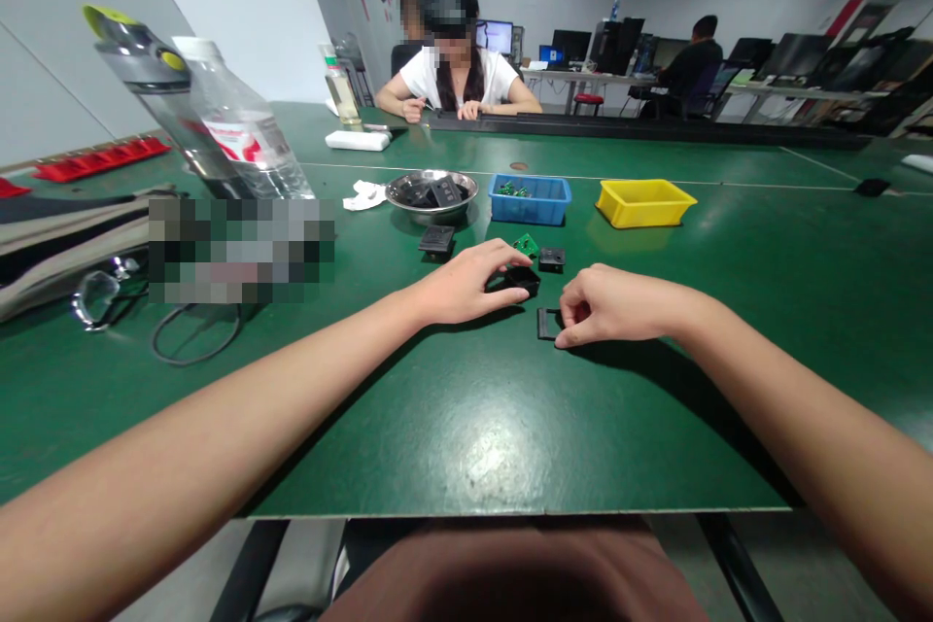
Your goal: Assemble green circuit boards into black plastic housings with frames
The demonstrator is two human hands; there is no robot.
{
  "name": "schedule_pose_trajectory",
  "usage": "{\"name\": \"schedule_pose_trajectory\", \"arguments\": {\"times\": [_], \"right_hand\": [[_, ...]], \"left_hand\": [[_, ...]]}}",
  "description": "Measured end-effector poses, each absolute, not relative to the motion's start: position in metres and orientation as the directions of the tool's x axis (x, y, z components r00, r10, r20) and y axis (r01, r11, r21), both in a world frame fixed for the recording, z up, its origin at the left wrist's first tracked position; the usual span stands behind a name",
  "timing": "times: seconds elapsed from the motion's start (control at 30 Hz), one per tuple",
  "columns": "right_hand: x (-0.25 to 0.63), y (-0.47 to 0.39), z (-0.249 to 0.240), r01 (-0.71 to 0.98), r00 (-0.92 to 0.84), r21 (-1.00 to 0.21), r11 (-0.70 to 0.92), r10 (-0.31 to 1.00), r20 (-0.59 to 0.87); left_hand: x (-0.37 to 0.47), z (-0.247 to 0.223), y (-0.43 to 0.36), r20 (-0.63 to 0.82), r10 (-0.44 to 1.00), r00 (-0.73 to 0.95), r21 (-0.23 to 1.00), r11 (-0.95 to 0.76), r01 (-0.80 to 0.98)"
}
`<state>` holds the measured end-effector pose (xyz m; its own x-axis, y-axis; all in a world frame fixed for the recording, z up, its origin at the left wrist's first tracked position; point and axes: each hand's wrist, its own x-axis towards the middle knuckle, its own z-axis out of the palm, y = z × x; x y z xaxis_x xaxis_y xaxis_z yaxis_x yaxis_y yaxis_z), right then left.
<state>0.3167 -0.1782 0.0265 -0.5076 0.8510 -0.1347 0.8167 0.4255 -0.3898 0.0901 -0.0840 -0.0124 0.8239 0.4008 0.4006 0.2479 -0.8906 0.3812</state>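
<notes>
Black plastic housing (523,283), on or just above the green counter (452,447), lies between the spread thumb and fingers of the left hand (466,282); whether they press on it cannot be told. The right hand (608,304) is just to its right and slightly nearer the body, thumb and curled fingers closed on the right end of a black rectangular frame (542,324). The step in hand looks like handling the two parts separately; the next move seems to call for light, well-aligned fingertip control. Just beyond the housing lie a small black module (552,259) and a green circuit board (526,246).
</notes>
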Motion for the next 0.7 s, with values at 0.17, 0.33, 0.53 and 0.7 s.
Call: {"name": "schedule_pose_trajectory", "arguments": {"times": [0.17,0.33,0.53,0.7], "right_hand": [[0.336,-0.167,0.025,0.933,-0.337,-0.184,0.308,0.929,-0.154],[0.352,-0.153,0.004,0.997,-0.073,0.010,0.073,0.992,0.101],[0.355,-0.145,-0.010,0.997,0.026,-0.082,0.004,0.934,0.356],[0.340,-0.147,-0.008,0.952,-0.064,-0.244,0.183,0.901,0.428]], "left_hand": [[0.089,-0.014,-0.082,0.350,0.446,0.824,0.397,-0.867,0.301],[0.089,-0.013,-0.082,0.335,0.485,0.807,0.413,-0.846,0.337],[0.089,-0.014,-0.079,0.382,0.458,0.803,0.412,-0.862,0.296],[0.090,-0.015,-0.077,0.416,0.423,0.805,0.395,-0.881,0.260]]}}
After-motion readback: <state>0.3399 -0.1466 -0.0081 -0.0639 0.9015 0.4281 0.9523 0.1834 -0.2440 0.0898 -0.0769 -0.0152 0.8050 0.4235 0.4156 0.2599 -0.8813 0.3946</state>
